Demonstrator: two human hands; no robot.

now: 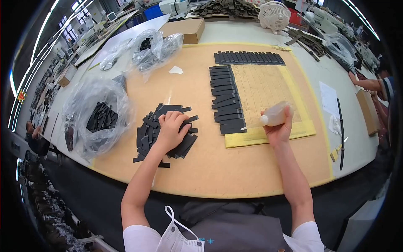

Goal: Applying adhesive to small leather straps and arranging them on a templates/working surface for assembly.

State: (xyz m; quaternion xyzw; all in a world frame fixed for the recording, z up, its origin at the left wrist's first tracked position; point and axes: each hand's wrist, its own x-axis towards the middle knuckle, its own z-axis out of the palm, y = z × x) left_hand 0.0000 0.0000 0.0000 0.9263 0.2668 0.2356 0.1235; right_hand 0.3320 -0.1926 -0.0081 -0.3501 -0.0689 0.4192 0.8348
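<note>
My left hand (168, 131) rests on a loose pile of black strips (147, 136), its fingers spread and bent over them. The strips under the palm are hidden. My right hand (279, 130) is wrapped round a translucent squeeze bottle (275, 115), tilted with its thin nozzle pointing left. The nozzle tip is close to the nearest end of a column of black strips (224, 93) laid side by side. That column runs along the left edge of a yellow-bordered board (268, 136). A second row of black strips (252, 58) lies across the board's far edge.
At the left stands an open clear plastic bag (79, 113) of black strips, with another clear bag (155, 46) farther back. A cardboard box (184, 30) and a white fan (274, 17) stand at the far side. A black rod (341, 134) lies right. Another person's arm (365, 84) reaches in.
</note>
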